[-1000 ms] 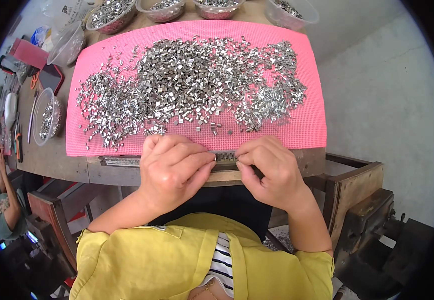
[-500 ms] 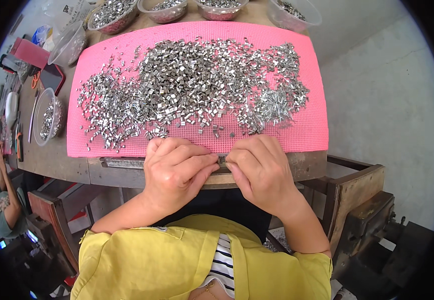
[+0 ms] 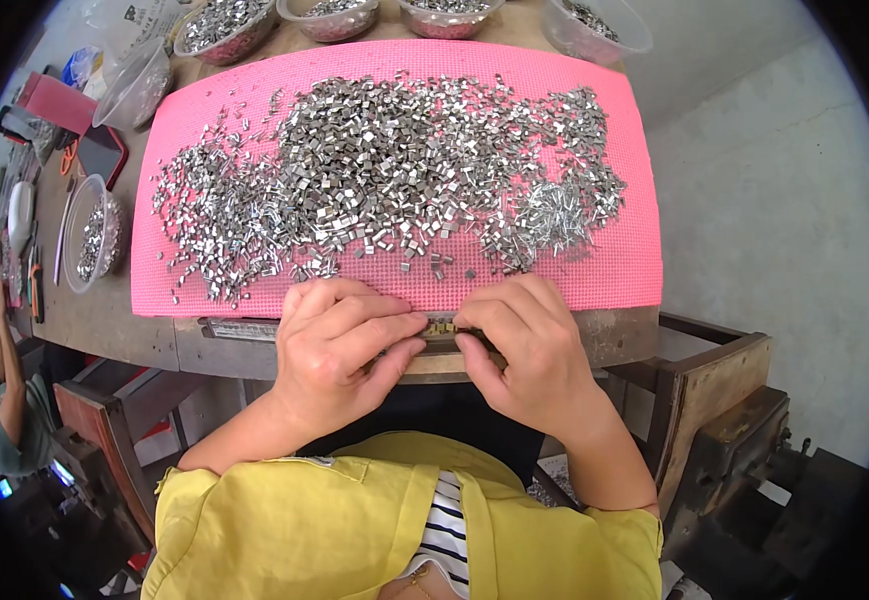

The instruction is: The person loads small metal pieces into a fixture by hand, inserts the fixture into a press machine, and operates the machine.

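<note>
**Two hands closed together at the near edge of the pink mat**

A pink mat (image 3: pixel 594 100) is spread over the upper half of the frame on a wooden table (image 3: pixel 104 320). It is covered by a wide heap of small metal pieces (image 3: pixel 384 180). Bowls (image 3: pixel 224 25) with more pieces are lined along the top edge, and another bowl (image 3: pixel 89 240) is seen at the left.

Both forearms are brought up from the lower edge, in yellow sleeves. The left hand (image 3: pixel 339 350) and the right hand (image 3: pixel 534 350) are placed knuckles up at the centre, below the mat. Their fingers are curled, and a small row of brass-coloured pieces (image 3: pixel 441 327) is pinched between the fingertips of both hands, on a narrow metal strip (image 3: pixel 244 328) at the table edge.
</note>
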Demonstrator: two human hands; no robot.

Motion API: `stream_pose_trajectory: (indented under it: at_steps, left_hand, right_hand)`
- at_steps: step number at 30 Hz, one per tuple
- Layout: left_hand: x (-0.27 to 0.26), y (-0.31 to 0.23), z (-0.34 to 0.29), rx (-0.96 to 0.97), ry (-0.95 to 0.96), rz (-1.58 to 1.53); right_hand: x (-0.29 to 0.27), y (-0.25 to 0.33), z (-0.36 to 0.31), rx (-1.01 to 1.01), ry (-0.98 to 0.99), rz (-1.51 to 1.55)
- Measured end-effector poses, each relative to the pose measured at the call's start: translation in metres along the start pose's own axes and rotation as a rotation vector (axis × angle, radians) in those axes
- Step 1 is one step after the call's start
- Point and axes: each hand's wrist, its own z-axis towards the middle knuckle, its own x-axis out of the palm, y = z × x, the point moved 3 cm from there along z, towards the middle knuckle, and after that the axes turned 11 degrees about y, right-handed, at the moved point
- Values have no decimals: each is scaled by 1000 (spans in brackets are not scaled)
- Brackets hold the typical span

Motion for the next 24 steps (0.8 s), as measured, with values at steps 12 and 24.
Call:
stream_pose_trajectory:
  at_steps: [12,24]
  left_hand:
    - [4,0,2,24,-40,20]
    - [1,1,2,-30,-4,-39]
  right_hand:
    - [0,3,-2,43,-42,4]
    - [5,5,-5,40,-29,-83]
